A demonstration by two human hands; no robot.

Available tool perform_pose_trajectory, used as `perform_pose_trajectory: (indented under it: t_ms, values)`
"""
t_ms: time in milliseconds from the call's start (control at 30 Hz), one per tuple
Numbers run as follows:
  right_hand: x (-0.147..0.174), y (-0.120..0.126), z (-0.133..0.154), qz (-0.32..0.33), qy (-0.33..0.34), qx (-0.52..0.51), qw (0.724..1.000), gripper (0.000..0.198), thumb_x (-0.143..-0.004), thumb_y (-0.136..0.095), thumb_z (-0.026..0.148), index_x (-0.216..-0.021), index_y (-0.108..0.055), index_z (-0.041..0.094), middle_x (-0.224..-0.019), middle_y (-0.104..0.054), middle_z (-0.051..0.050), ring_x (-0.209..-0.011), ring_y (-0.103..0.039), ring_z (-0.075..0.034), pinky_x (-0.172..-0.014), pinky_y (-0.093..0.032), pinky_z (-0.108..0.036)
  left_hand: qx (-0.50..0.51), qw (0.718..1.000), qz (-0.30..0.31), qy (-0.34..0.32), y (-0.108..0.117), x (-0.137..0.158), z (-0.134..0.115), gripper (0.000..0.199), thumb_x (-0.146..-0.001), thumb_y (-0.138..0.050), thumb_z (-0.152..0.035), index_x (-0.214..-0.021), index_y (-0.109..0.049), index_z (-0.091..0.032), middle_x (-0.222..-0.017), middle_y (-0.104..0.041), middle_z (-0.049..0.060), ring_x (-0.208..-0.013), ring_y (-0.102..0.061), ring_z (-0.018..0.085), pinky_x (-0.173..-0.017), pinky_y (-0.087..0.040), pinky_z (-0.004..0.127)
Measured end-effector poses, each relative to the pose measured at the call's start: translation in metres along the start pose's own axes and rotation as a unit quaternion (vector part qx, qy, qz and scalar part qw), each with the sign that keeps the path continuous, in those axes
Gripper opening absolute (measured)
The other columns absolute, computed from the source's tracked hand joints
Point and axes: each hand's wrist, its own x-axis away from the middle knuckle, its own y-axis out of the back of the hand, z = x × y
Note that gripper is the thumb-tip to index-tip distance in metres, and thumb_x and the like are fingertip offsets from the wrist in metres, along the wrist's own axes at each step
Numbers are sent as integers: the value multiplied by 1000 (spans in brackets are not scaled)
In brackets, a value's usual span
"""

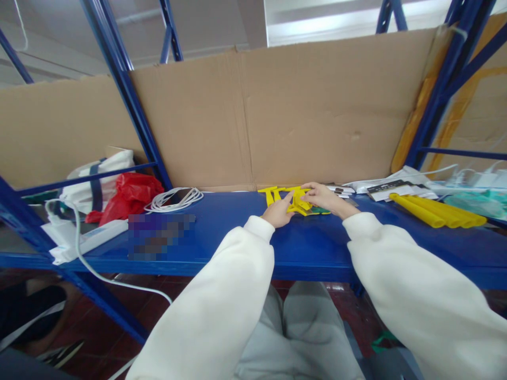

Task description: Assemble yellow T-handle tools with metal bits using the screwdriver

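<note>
At the back of the blue shelf, my left hand point(278, 211) holds the near left side of a yellow plastic piece point(301, 201), its fingers closed against it. From the other side, my right hand point(324, 197) has its fingertips closed on the same piece; its exact shape is partly hidden by my fingers. Beside my left hand lie yellow T-shaped plastic parts point(270, 196). A green and yellow item point(320, 210) rests under my right hand, too small to make out.
Yellow tubes point(439, 211) lie to the right, near flat packets point(396, 189). A coiled white cable point(174, 199), a red plastic bag point(132, 194) and a white power strip point(99, 236) are on the left. Cardboard point(317, 116) walls off the back of the blue shelf point(233, 232).
</note>
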Motion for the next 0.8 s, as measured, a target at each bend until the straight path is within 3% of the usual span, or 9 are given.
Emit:
perform_pose_trajectory:
  t_ms: [433,800]
  values:
    - [0,-3,-1,22,10,22,999,39,-75,-71,1,-111,-65,15,-66,-68,2,-59,-63,-12,-63,-53,-22,-6,1000,-3,-9,-2,-1,2,79,-89,-63,-18,-160,-28,-18,-130,-70,14,-124,-63,29,-108,-49,46]
    - [-11,0,-14,26,71,80,994,31,-70,-75,5,-99,-68,15,-67,-64,3,-58,-58,-10,-58,-47,-20,9,1000,-1,-3,1,1,-2,80,-89,-63,-16,-160,-28,-15,-132,-69,15,-122,-64,29,-109,-48,45]
